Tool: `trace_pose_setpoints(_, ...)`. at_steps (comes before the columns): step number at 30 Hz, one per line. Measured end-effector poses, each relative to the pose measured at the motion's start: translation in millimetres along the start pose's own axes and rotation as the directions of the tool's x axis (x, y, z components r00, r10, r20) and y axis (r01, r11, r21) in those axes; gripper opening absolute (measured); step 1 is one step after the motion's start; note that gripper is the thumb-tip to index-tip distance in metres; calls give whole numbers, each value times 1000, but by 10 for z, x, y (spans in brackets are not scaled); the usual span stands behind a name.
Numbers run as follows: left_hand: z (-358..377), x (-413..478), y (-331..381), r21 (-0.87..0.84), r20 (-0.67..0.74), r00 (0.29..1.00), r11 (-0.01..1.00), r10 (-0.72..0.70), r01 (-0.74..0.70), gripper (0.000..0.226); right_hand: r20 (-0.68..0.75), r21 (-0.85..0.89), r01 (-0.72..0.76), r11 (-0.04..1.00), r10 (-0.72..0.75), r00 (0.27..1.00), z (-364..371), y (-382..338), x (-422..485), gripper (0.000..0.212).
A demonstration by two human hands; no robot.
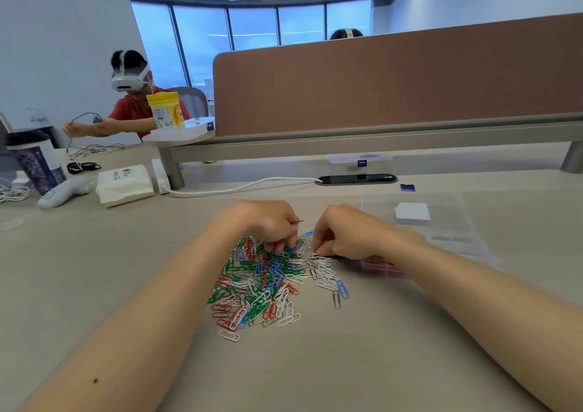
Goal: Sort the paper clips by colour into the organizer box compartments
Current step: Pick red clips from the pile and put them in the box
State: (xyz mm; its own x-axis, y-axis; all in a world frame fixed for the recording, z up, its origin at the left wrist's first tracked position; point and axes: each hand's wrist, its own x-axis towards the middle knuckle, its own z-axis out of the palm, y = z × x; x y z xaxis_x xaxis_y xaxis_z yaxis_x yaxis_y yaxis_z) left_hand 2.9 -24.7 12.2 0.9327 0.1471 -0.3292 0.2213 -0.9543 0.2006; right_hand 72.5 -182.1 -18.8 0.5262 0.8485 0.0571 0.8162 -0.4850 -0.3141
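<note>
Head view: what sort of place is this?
Most likely a shared open-plan office: a long desk with a brown divider screen, a cable port set into the desktop, and another person in a headset working at the next desk.

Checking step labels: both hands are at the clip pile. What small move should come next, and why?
Probably lift the right hand and carry its white clip to the box beside it: the fingers seem to pinch that clip at the pile edge, and only red clips show in the box.
</note>
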Motion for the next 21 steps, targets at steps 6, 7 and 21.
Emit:
trace_pose_setpoints(6,20,-17,73,-18,-27,998,999,-49,48,21,21,-43,-3,999,4,1000,-8,-34,-16,7)
trace_pose_setpoints(7,13,-28,91,-43,-50,998,998,-48,46,22,20,-45,-4,999,5,1000,-9,-40,-22,7)
trace_pose_setpoints(21,38,69,-13,-20,-224,970,995,91,-97,45,-111,36,-53,998,57,992,-92,-10,-24,6)
